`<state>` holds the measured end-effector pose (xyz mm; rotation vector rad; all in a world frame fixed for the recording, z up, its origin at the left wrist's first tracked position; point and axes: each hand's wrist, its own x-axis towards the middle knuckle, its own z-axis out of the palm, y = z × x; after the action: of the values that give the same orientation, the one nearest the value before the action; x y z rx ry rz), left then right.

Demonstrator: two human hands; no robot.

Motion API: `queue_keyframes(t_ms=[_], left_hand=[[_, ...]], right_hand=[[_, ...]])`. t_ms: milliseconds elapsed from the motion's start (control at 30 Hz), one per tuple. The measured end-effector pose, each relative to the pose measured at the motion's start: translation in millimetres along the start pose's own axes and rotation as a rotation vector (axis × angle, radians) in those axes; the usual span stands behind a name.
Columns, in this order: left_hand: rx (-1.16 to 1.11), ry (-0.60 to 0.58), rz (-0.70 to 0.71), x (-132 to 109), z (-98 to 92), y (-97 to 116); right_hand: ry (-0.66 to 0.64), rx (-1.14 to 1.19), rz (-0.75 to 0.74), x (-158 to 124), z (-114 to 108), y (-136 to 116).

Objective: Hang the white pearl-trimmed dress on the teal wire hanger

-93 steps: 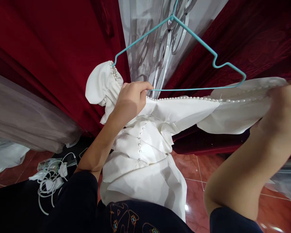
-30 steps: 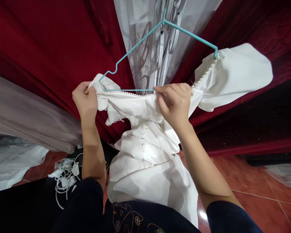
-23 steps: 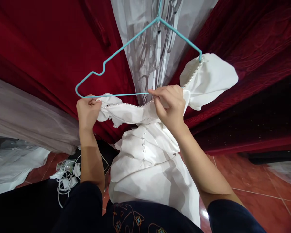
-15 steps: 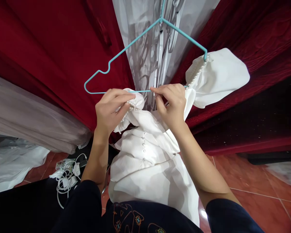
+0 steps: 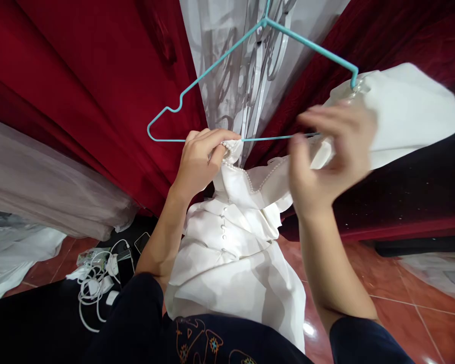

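A white satin dress [image 5: 231, 253] with a pearl-trimmed neckline and a row of small buttons hangs in front of me. Its right puffed sleeve [image 5: 405, 108] sits on the right end of a teal wire hanger [image 5: 212, 63]. My left hand [image 5: 200, 159] is closed on the bunched left part of the pearl neckline, just under the hanger's bottom bar. My right hand [image 5: 331, 156] is blurred by motion near the right sleeve, fingers loosely spread; whether it grips the fabric is unclear. The hanger's left end is bare.
Dark red velvet curtains [image 5: 79, 76] and a pale sheer patterned panel [image 5: 246, 71] hang behind. White cables, chargers and a phone [image 5: 98, 278] lie on the red tiled floor [image 5: 402, 313]. White fabric [image 5: 11, 258] lies at far left.
The left sleeve has come off the hanger's left end. My left hand carried the bunched neckline to the middle. My right hand left the bar and moved right, toward the right sleeve.
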<state>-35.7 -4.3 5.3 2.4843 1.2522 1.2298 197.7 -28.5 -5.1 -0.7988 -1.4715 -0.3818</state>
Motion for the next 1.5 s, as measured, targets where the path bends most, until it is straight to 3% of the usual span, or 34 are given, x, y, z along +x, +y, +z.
queue_keyframes(t_ms=[67, 100, 233, 367, 533, 667, 767, 867, 1000, 1133, 1200, 1233, 1333, 1433, 1500], left_hand=[[-0.021, 0.013, -0.002, 1.4, -1.1, -3.3], [-0.03, 0.016, -0.001, 1.6, -0.9, -4.6], [-0.014, 0.017, -0.007, -0.1, 1.5, -5.3], [0.019, 0.049, -0.015, -2.2, -3.0, -5.2], [-0.011, 0.034, -0.011, 0.6, -9.7, -10.8], [-0.046, -0.003, -0.029, 7.2, -9.4, -15.1], [-0.05, -0.008, -0.031, 10.6, -8.2, -18.2], [-0.062, -0.001, -0.035, 10.3, -4.4, -18.3], [-0.103, -0.019, -0.039, 8.0, 3.5, -11.1], [-0.108, -0.024, -0.036, 7.0, 7.2, -5.3], [-0.123, -0.019, 0.003, 4.0, 7.8, -5.9], [-0.133, 0.0, 0.024, 0.9, 8.0, -7.3], [-0.108, 0.19, 0.023, -15.2, 7.6, -16.2], [-0.037, 0.473, -0.108, -35.2, 2.5, -35.1], [-0.08, 0.599, -0.222, -43.8, -3.3, -54.4]], right_hand=[[0.188, -0.089, -0.065, 10.8, -6.7, 22.6], [0.199, -0.118, -0.086, 14.6, -8.8, 34.3], [0.046, -0.239, -0.06, 19.4, -8.0, 63.9], [0.065, -0.126, 0.039, 24.5, -8.6, 67.5], [0.201, -0.072, 0.151, 33.1, -43.7, 100.5], [0.274, -0.035, 0.162, 14.4, -70.2, 128.8], [0.288, -0.01, 0.113, -8.7, -64.6, 114.5], [0.229, -0.037, 0.052, -24.4, -42.9, 76.1], [-0.076, -0.011, -0.029, -20.9, -14.7, 29.9], [-0.377, 0.037, 0.074, -14.1, 1.5, 16.8], [-0.437, 0.072, 0.154, -19.2, 7.5, 18.2], [-0.408, 0.083, 0.177, -23.1, 10.3, 19.2], [-0.291, 0.093, 0.206, -32.8, 18.3, 21.6], [-0.269, 0.109, 0.218, -34.9, 25.7, 23.1], [-0.258, 0.108, 0.217, -34.7, 29.3, 23.7]])
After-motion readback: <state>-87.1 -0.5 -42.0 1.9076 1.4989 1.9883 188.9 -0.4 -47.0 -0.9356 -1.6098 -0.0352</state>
